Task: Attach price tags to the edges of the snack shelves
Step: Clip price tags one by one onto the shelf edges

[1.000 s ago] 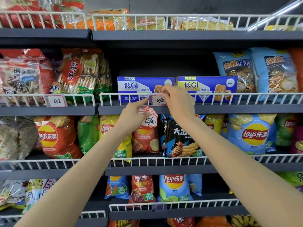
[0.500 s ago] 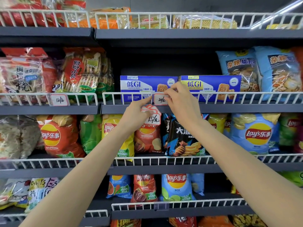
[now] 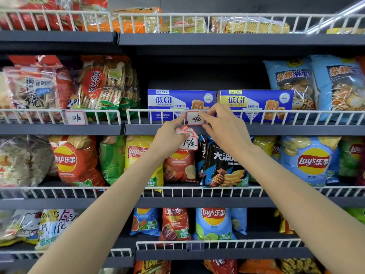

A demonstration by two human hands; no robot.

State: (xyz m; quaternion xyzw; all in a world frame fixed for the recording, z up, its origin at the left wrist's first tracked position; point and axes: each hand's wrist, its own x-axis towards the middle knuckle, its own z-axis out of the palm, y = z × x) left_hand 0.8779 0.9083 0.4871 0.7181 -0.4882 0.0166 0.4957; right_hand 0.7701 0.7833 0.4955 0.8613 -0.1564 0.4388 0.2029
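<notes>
Right now both hands are at the white wire rail (image 3: 256, 112) of the 2nd shelf from top. Price tag (image 3: 195, 118), handwritten approx "20/元", sits on that rail in front of 2 blue "低GI" boxes (image 3: 181, 101). Left hand (image 3: 170, 135) pinches the tag's left edge w/ fingertips and also holds spare tags (image 3: 187, 138), one reading "15/元". Right hand (image 3: 223, 127) pinches the tag's right edge, thumb below, fingers above. Another tag (image 3: 76, 118), "12/元", hangs on the rail to the left. Lay's乐事 chip bags (image 3: 310, 161) fill the shelf below.
</notes>
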